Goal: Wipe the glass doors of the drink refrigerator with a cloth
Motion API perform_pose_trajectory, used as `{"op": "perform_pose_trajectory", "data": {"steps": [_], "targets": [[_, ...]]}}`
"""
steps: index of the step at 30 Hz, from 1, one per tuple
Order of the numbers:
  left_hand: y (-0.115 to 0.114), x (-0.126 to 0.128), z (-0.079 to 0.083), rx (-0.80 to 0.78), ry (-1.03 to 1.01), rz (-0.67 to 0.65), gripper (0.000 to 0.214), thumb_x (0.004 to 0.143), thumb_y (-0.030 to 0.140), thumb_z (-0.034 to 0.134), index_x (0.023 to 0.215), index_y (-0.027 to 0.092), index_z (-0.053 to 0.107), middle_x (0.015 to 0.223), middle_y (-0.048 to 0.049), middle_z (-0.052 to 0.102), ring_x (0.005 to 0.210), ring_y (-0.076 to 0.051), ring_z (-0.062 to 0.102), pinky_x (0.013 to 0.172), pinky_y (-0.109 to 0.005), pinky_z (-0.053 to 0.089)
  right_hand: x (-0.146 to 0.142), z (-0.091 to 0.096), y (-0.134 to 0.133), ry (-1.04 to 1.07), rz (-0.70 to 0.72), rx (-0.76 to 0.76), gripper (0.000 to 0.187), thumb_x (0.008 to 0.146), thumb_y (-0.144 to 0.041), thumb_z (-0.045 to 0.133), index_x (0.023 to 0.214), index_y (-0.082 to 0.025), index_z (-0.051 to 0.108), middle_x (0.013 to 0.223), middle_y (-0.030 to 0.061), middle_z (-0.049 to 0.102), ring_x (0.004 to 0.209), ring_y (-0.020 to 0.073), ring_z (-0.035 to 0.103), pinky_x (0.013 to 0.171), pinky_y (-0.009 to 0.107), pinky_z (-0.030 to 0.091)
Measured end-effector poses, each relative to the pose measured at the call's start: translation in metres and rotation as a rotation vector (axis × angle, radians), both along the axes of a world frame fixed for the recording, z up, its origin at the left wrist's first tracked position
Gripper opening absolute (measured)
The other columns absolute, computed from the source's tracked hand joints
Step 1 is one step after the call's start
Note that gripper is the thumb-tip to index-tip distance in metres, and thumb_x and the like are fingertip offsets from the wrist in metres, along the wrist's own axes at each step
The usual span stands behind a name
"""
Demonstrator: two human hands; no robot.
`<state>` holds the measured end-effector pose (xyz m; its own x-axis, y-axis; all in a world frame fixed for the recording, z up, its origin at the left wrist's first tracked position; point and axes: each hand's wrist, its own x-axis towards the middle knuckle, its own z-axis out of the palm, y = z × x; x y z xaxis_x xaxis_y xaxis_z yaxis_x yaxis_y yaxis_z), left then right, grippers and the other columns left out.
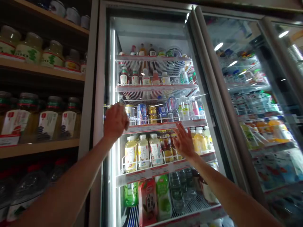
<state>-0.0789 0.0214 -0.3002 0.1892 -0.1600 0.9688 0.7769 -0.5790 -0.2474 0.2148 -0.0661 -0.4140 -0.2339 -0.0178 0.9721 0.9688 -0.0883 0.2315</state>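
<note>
My left hand [115, 121] is raised at the left end of the can shelf, next to a gold-topped can [129, 112]. Its fingers are bent forward and blurred, so its grip is hidden. My right hand [183, 140] reaches in front of the shelf below, its fingers apart and nothing in them. Close to it are amber jars [167, 143] and a yellow drink bottle [200, 140]. Between my hands stand a blue can [142, 113] and a gold can [152, 114]. Below them are white-capped tea bottles [143, 153], upright behind a white wire guard.
The tall fridge has a glass door [213, 94] swung open at the right. Its bottom shelf holds a red pouch [148, 201], a green bottle [163, 197] and clear bottles [176, 189]. Jars [48, 116] line a wooden shelf [42, 147] at left.
</note>
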Motion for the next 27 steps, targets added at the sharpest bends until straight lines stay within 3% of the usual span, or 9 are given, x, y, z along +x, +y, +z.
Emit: {"op": "perform_pose_trajectory", "data": {"steps": [3, 7, 9, 12, 14, 19, 21, 25, 27], "targets": [[-0.001, -0.013, -0.007, -0.001, -0.133, 0.011, 0.054, 0.085, 0.025, 0.031, 0.132, -0.001, 0.041, 0.144, -0.0228, 0.032, 0.137, -0.033, 0.022, 0.112, -0.053, 0.02, -0.004, 0.0, 0.001, 0.007, 0.002, -0.004, 0.04, 0.09, -0.027, 0.036, 0.128, -0.02, 0.042, 0.146, 0.0094, 0.036, 0.14, 0.02, 0.024, 0.113, 0.047, 0.015], [-0.01, 0.004, -0.053, 0.136, 0.32, -0.018, 0.054, 0.08, 0.018, 0.035, 0.134, 0.012, 0.042, 0.14, -0.0124, 0.043, 0.135, -0.024, 0.03, 0.113, -0.046, 0.024, -0.001, -0.002, 0.001, -0.006, 0.013, -0.003, 0.04, 0.09, -0.025, 0.034, 0.129, -0.019, 0.042, 0.145, 0.0094, 0.037, 0.139, 0.0196, 0.024, 0.113, 0.046, 0.016], [-0.008, -0.005, -0.059, 0.172, 0.499, -0.006, 0.056, 0.079, 0.015, 0.035, 0.135, 0.019, 0.041, 0.139, -0.0072, 0.046, 0.134, -0.021, 0.032, 0.113, -0.044, 0.027, 0.001, -0.003, 0.001, -0.016, 0.013, -0.002, 0.041, 0.091, -0.024, 0.033, 0.13, -0.019, 0.042, 0.145, 0.0096, 0.038, 0.139, 0.0197, 0.024, 0.112, 0.046, 0.017], [0.002, -0.039, -0.049, 0.146, 0.282, 0.033, 0.059, 0.079, 0.014, 0.037, 0.138, 0.016, 0.037, 0.143, -0.0096, 0.039, 0.136, -0.025, 0.029, 0.112, -0.049, 0.026, 0.002, -0.005, 0.002, -0.005, 0.012, 0.001, 0.041, 0.09, -0.025, 0.034, 0.131, -0.02, 0.041, 0.145, 0.0093, 0.038, 0.14, 0.0196, 0.024, 0.112, 0.046, 0.017], [0.007, -0.054, -0.056, 0.149, 0.14, 0.045, 0.062, 0.079, 0.013, 0.037, 0.14, 0.013, 0.031, 0.146, -0.0122, 0.034, 0.136, -0.028, 0.027, 0.111, -0.052, 0.026, 0.001, -0.006, 0.003, -0.001, 0.009, 0.01, 0.041, 0.09, -0.025, 0.035, 0.131, -0.02, 0.042, 0.145, 0.0094, 0.038, 0.139, 0.0199, 0.024, 0.112, 0.046, 0.017], [0.003, -0.052, -0.137, 0.242, 0.58, 0.023, 0.067, 0.079, 0.007, 0.04, 0.143, 0.018, 0.025, 0.139, -0.0086, 0.045, 0.133, -0.022, 0.034, 0.111, -0.045, 0.029, -0.002, -0.015, 0.005, 0.011, -0.012, 0.009, 0.048, 0.091, -0.028, 0.036, 0.138, -0.019, 0.032, 0.147, 0.0109, 0.034, 0.14, 0.0225, 0.022, 0.112, 0.049, 0.018], [0.001, -0.053, -0.153, 0.258, 0.741, 0.013, 0.067, 0.078, 0.007, 0.041, 0.143, 0.018, 0.025, 0.138, -0.0078, 0.047, 0.133, -0.02, 0.035, 0.111, -0.042, 0.03, -0.004, -0.018, 0.005, 0.021, -0.028, -0.003, 0.052, 0.091, -0.029, 0.035, 0.142, -0.021, 0.026, 0.148, 0.0104, 0.032, 0.141, 0.0235, 0.02, 0.112, 0.05, 0.019], [0.002, -0.055, -0.149, 0.178, 0.408, 0.012, 0.069, 0.078, 0.008, 0.04, 0.144, 0.016, 0.021, 0.145, -0.0121, 0.036, 0.137, -0.026, 0.027, 0.11, -0.049, 0.029, -0.008, -0.026, 0.001, 0.033, -0.043, -0.017, 0.057, 0.092, -0.028, 0.035, 0.145, -0.024, 0.017, 0.15, 0.0095, 0.028, 0.141, 0.025, 0.02, 0.111, 0.052, 0.022], [0.002, -0.052, -0.165, 0.14, 0.296, 0.014, 0.068, 0.078, 0.008, 0.04, 0.144, 0.016, 0.021, 0.147, -0.0128, 0.032, 0.138, -0.027, 0.024, 0.109, -0.051, 0.029, -0.01, -0.035, -0.001, 0.029, -0.043, -0.039, 0.06, 0.091, -0.028, 0.036, 0.146, -0.024, 0.013, 0.151, 0.0089, 0.026, 0.141, 0.0254, 0.018, 0.111, 0.052, 0.022]]}}
